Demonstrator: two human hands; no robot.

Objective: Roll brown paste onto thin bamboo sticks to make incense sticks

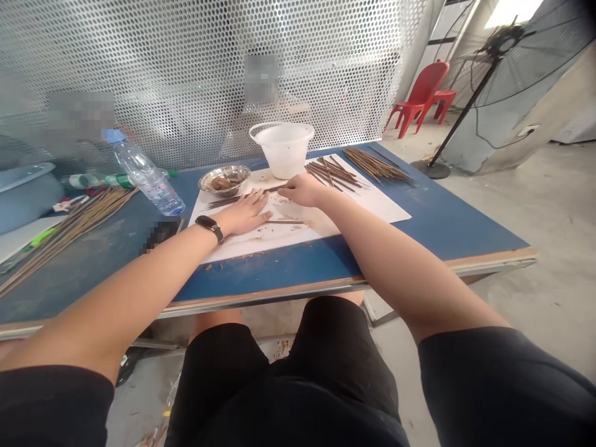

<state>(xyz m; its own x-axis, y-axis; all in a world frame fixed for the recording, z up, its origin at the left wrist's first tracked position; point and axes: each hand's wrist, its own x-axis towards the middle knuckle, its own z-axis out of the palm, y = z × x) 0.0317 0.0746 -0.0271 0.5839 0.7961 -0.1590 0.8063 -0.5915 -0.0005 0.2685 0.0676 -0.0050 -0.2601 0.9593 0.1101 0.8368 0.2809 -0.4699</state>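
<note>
1 head-worn view (fairly close) faces forward, down across the table (pixel 447 214).

This looks like a small workshop. Crumbs (pixel 208 267) lie near the left hand (pixel 244 214) on the blue surface (pixel 447 214). Right of the right hand (pixel 303 189) are piles of thin brown sticks (pixel 375 164). A holey metal wall (pixel 186 62) stands past both hands. A big fan (pixel 505 41) stands farther right on bare grey floor (pixel 526 192).
</note>
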